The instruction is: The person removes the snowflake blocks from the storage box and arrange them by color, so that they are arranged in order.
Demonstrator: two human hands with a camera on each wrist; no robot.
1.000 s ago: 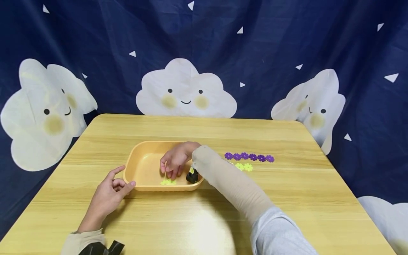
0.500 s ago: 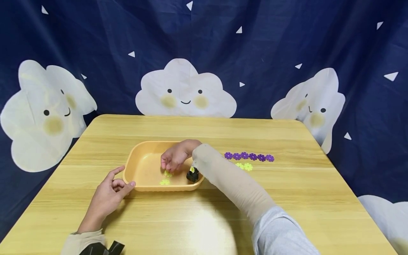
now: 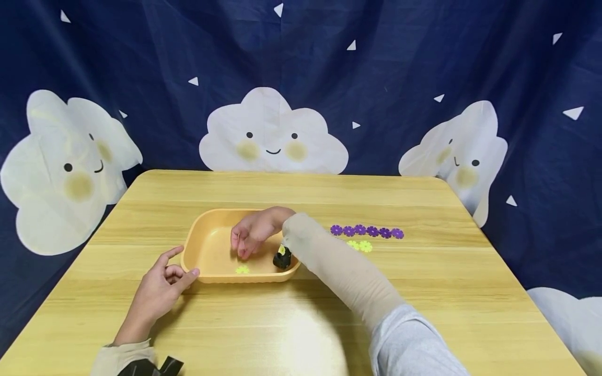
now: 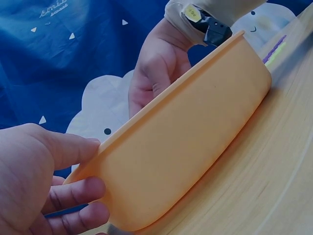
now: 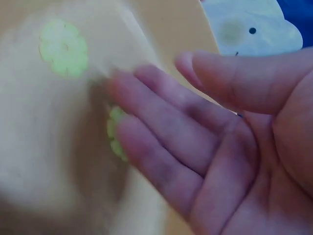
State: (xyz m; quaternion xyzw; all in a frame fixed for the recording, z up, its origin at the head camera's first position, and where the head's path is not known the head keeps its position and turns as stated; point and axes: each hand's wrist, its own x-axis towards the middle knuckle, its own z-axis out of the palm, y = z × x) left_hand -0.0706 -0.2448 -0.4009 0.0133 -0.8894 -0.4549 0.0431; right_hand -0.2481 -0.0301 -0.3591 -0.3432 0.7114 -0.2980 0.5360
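An orange plastic tray (image 3: 202, 250) stands on the wooden table. My left hand (image 3: 162, 282) holds its near left corner; in the left wrist view the thumb lies at the rim and the fingers against the outer wall. My right hand (image 3: 254, 232) reaches down inside the tray, fingers fairly straight and thumb apart from them. One yellow-green flower-shaped plastic disc (image 3: 242, 270) lies near the tray's front wall. In the right wrist view, a second flower disc (image 5: 116, 132) sits at the fingertips, partly hidden behind them, with the other loose disc (image 5: 63, 48) beyond.
Right of the tray, a row of several purple flower discs (image 3: 373, 231) lies on the table. Yellow-green flower discs (image 3: 365, 246) lie in front of it, partly covered by the right sleeve. A dark blue curtain (image 3: 376, 68) with clouds hangs behind the table.
Two yellow-green discs lay together by the front wall; one then showed farther back under the right fingers, which now hide it in the head view. My right hand moved slightly left; my left stayed.
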